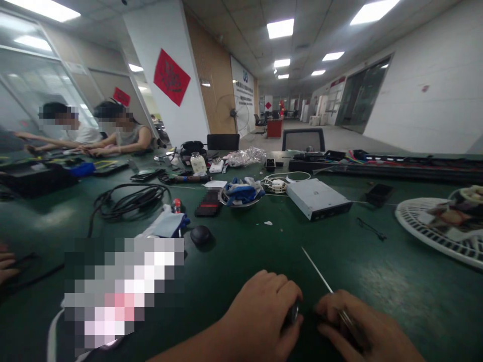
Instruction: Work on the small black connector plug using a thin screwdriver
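Observation:
My left hand (262, 311) is closed, its fingers curled round a small dark piece (293, 312) with a shiny rim; most of it is hidden. Just to its right, my right hand (372, 327) is closed too, a little blurred, on a brassy metallic piece (346, 322) whose kind does not show. A thin pale rod (316, 269) slants up and left from the right hand's fingers; whether it is gripped or lies behind them is unclear. A small gap separates the two hands above the green tabletop (241, 266).
A black mouse (202, 235), grey disc drive (317, 197), bowl with blue-and-white cloth (243, 193) and coiled black cable (130, 201) lie beyond. A white basket (422, 229) stands right. Another person's hand (6, 264) shows at left; two people (124, 136) sit farther back.

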A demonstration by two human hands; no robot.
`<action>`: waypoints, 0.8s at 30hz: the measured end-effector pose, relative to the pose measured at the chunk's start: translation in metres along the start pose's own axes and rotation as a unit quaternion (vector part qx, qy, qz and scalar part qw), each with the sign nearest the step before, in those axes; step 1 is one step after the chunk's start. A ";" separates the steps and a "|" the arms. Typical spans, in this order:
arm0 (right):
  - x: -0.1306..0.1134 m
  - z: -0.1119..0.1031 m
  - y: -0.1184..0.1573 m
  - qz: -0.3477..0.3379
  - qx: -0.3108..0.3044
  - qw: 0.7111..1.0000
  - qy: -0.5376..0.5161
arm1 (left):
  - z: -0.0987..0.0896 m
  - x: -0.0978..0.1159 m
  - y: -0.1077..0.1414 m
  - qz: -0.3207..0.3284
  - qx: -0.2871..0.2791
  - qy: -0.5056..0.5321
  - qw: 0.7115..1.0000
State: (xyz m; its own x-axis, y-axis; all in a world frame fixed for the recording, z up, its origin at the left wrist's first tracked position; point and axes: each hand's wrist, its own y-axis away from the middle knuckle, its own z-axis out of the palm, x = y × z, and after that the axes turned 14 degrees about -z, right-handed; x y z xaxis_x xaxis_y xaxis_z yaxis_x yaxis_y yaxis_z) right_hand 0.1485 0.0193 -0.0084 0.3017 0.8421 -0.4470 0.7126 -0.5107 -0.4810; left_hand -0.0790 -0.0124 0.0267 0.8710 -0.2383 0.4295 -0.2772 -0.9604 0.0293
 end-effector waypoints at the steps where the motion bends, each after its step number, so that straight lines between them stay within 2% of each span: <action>1: -0.001 0.000 0.001 0.013 0.010 1.000 -0.014 | -0.001 0.000 0.001 0.003 0.004 0.001 1.000; 8: -0.015 -0.001 0.010 0.051 0.042 0.997 -0.051 | -0.006 0.006 0.015 0.019 0.022 -0.026 0.999; 11: -0.029 -0.005 0.009 0.014 0.055 0.996 -0.070 | -0.004 0.010 0.020 0.053 0.029 -0.054 0.997; 15: -0.048 -0.010 0.008 -0.065 0.041 0.994 -0.078 | 0.003 0.017 0.025 0.140 0.021 -0.136 0.980; 17: -0.053 -0.011 0.011 -0.074 0.040 0.994 -0.071 | 0.006 0.021 0.027 0.142 0.022 -0.154 0.978; 19: -0.056 -0.010 0.015 -0.054 0.036 0.996 -0.066 | 0.009 0.026 0.029 0.138 0.025 -0.162 0.977; 24: -0.060 -0.007 0.020 0.048 0.043 0.997 -0.052 | 0.009 0.032 0.038 0.156 0.033 -0.174 0.972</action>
State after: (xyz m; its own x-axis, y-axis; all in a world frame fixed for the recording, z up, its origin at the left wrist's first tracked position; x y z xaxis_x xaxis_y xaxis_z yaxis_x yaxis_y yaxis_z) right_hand 0.1489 -0.0400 0.0146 0.2947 0.7683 -0.5681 0.6254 -0.6046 -0.4933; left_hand -0.0579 -0.0579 0.0339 0.8362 -0.5430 0.0770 -0.5335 -0.8379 -0.1154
